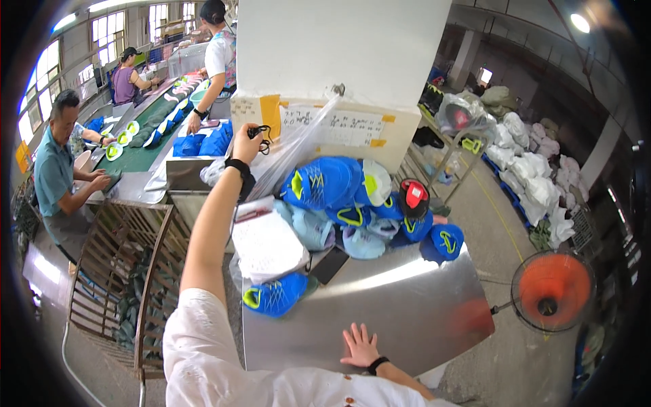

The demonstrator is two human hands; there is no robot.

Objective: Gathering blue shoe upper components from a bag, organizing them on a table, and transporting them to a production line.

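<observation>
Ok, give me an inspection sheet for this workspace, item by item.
Surface: steel table, shiny, partly bare.
Job's things: small black object, held up.
Clutter: blue shoe uppers piled; one blue upper near the edge; white paper stack; black phone.
Hands: left hand raised, gripping the black object; right hand flat on the table.
Cables: nothing seen.
Surroundings: orange fan, white bags, other workers at a bench.
</observation>
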